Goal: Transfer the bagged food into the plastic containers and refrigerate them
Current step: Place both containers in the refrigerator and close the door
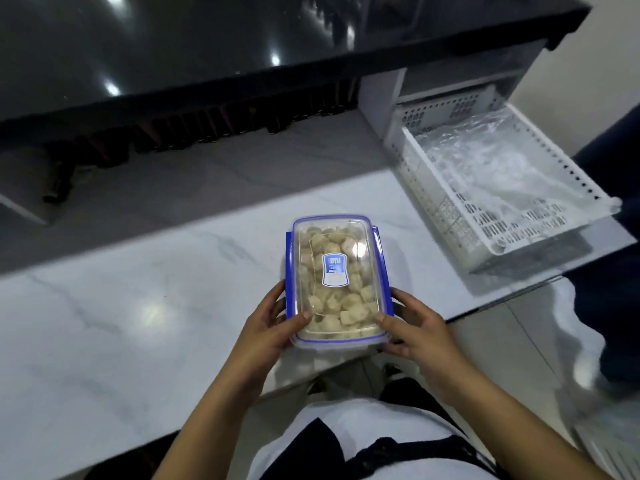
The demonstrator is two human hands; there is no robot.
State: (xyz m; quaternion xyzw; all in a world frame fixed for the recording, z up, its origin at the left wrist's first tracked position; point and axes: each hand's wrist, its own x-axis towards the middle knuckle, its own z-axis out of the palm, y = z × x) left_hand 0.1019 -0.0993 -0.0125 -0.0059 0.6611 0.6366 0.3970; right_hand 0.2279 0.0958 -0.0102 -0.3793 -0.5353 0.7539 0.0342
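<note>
We see the left hand (273, 322) curled round the near left side of the plastic container (337, 282) | container — lidded, full of pale food pieces (349, 299) — on the marble counter (138, 323) | right hand (412, 327) gripping its right side | white perforated drawer (540, 237) open at right.
</note>
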